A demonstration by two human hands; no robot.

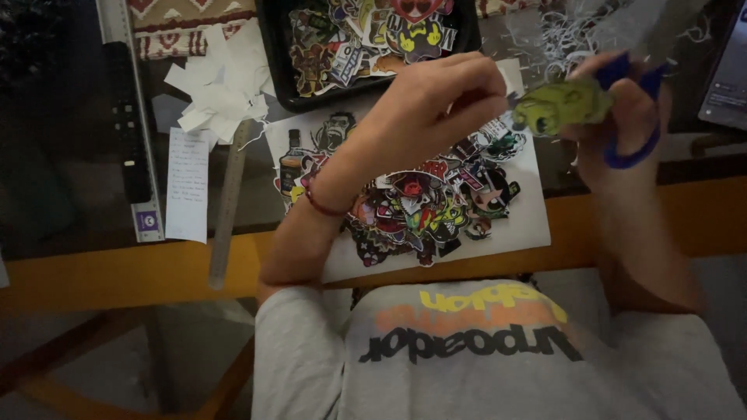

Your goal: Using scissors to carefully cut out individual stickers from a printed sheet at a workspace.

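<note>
Dim light is falling over a glass-topped bench (93, 272) with an orange frame, crossing the middle of the frame. You are holding your left hand (432, 105) at upper centre, fingers drawn together and pinching the edge of a green sticker (562, 105). Your right hand (622, 117), at upper right, is gripping blue-handled scissors (632, 148), fingers through the loops; the blades are too blurred to tell how they stand. The sticker is sitting between your two hands, raised above the bench. Below your left hand, a white sheet (529, 225) is carrying a heap of cut stickers (420, 206). A black tray (272, 54) at top centre is holding more stickers. White paper scraps (222, 82) are lying at upper left, with a metal ruler (226, 210) slanting below them and a remote (128, 124) just left.
</note>
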